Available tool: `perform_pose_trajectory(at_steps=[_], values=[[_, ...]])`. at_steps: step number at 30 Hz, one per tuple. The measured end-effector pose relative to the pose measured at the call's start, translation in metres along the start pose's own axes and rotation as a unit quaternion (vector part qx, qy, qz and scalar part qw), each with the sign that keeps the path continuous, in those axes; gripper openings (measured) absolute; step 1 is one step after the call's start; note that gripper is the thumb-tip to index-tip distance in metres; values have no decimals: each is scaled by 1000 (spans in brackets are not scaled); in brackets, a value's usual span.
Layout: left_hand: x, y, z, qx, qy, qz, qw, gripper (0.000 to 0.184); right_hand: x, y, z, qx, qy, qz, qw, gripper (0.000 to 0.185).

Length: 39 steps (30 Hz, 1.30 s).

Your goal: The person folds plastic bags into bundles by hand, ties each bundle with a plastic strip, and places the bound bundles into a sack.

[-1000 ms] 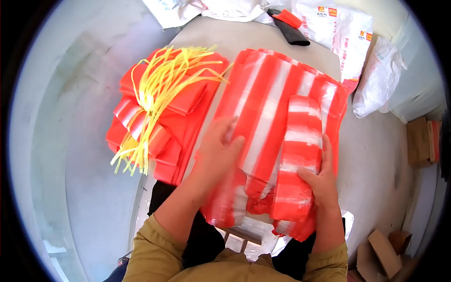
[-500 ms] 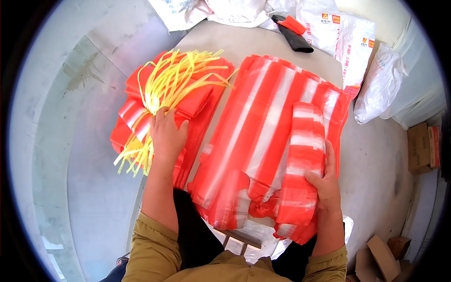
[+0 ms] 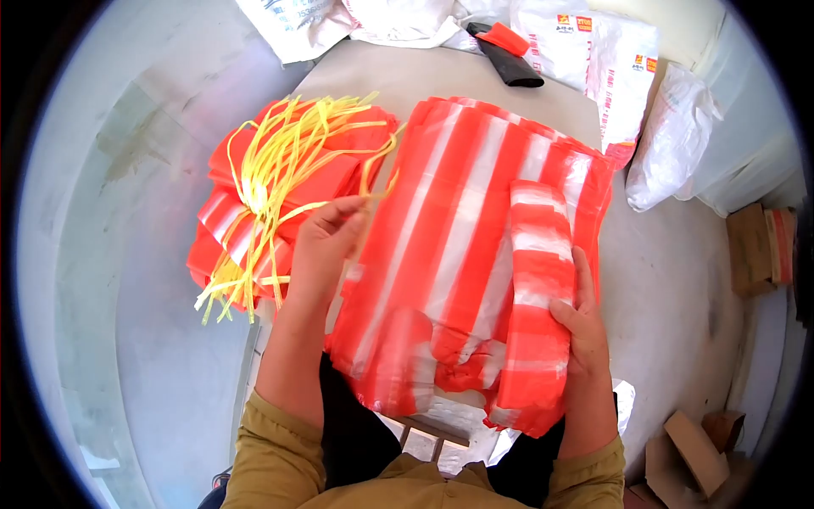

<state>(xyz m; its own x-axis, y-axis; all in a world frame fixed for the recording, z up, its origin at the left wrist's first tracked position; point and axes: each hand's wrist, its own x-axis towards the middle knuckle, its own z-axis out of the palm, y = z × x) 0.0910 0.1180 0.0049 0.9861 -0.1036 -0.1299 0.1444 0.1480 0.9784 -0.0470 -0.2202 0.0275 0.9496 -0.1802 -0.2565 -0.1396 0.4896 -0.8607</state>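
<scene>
A stack of red-and-white striped plastic bags (image 3: 462, 204) lies in front of me, with a narrow folded section (image 3: 540, 293) along its right side. My right hand (image 3: 583, 318) is closed on that folded section, thumb on top and fingers along its outer edge. To the left, a bunch of yellow plastic strips (image 3: 280, 161) rests on a pile of folded red bags (image 3: 225, 182). Between the two piles, my left hand (image 3: 332, 233) pinches a single yellow strip that trails from the bunch; its fingertips are together.
White printed sacks (image 3: 623, 72) stand along the table's far edge. A black roll with a red piece (image 3: 513, 64) lies near them, and a white plastic bag (image 3: 674, 140) hangs at the right. Cardboard boxes (image 3: 687, 458) are on the floor at lower right.
My left hand has moved right, off the middle of the yellow bunch, and now draws one strip toward the striped stack. The right hand keeps its hold. The whole view has shifted slightly.
</scene>
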Motion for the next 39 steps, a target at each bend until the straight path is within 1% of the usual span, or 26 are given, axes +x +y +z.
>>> perform_pose_trajectory(at_steps=[3, 6, 9, 10, 11, 12, 13, 14, 15, 16, 19, 22, 23, 25, 28, 29, 30, 31, 32, 35, 36, 38, 39], values=[[-9, -17, 38, -188, -88, -63, 976, 32, -2, 0, 4, 27, 15, 10, 999, 100], [-28, -17, 72, -252, -158, -103, 949, 44, -6, -5, 14, 50, 31, 32, 998, 101], [-44, -21, 96, -267, -149, -181, 935, 52, -10, -6, 24, 65, 41, 48, 996, 101], [-47, -24, 99, -260, -140, -212, 931, 49, -11, -4, 27, 68, 37, 49, 996, 101], [-49, -29, 100, -151, -124, -155, 968, 48, -11, -4, 28, 70, 31, 50, 996, 101], [-50, -32, 103, -38, -106, -93, 989, 47, -11, -3, 27, 70, 31, 49, 996, 102], [-50, -33, 105, 75, -86, -30, 993, 46, -10, -2, 25, 70, 32, 48, 996, 102], [-52, -30, 104, 230, -77, 77, 967, 45, -9, -1, 23, 69, 34, 48, 996, 102], [-54, -17, 103, 375, -65, 182, 906, 43, -9, -1, 21, 67, 35, 42, 996, 103], [-55, -9, 102, 507, -51, 281, 813, 42, -8, -1, 20, 65, 35, 36, 997, 103], [-50, -11, 102, 544, -35, 256, 798, 41, -10, -3, 17, 68, 32, 29, 997, 106], [-39, -22, 101, 526, 9, 207, 825, 36, -11, -4, 16, 59, 1, 0, 998, 110], [-34, -25, 98, 523, -11, 220, 823, 34, -11, -5, 15, 54, -13, -16, 998, 112], [-27, -26, 91, 516, -55, 244, 819, 30, -11, -7, 14, -7, -42, -47, 998, 118], [-38, -21, 101, 412, -155, 200, 875, 24, -12, 1, 9, -77, -87, -94, 989, 130], [-40, -27, 101, 360, -197, 200, 890, 26, -12, 4, 8, -97, -101, -111, 984, 134], [-43, -31, 102, 307, -238, 197, 900, 27, -16, -2, 11, -88, -142, -63, 984, 137], [-47, -34, 104, 251, -278, 194, 907, 29, -17, -2, 10, -102, -144, -42, 984, 136], [-55, -32, 103, 205, -275, 89, 935, 36, -19, -1, 10, -115, -145, -21, 982, 135], [-54, -24, 101, 199, -253, -47, 945, 39, -15, -3, 14, -155, -142, 37, 977, 130], [-51, -24, 101, 156, -263, -83, 948, 41, -12, -5, 16, -168, -140, 55, 974, 128], [-46, -23, 101, 66, -279, -155, 945, 44, -5, 1, 11, -163, -130, 34, 977, 124], [-45, -24, 101, 62, -282, -161, 944, 42, -1, 4, 8, -161, -125, 23, 979, 122]])
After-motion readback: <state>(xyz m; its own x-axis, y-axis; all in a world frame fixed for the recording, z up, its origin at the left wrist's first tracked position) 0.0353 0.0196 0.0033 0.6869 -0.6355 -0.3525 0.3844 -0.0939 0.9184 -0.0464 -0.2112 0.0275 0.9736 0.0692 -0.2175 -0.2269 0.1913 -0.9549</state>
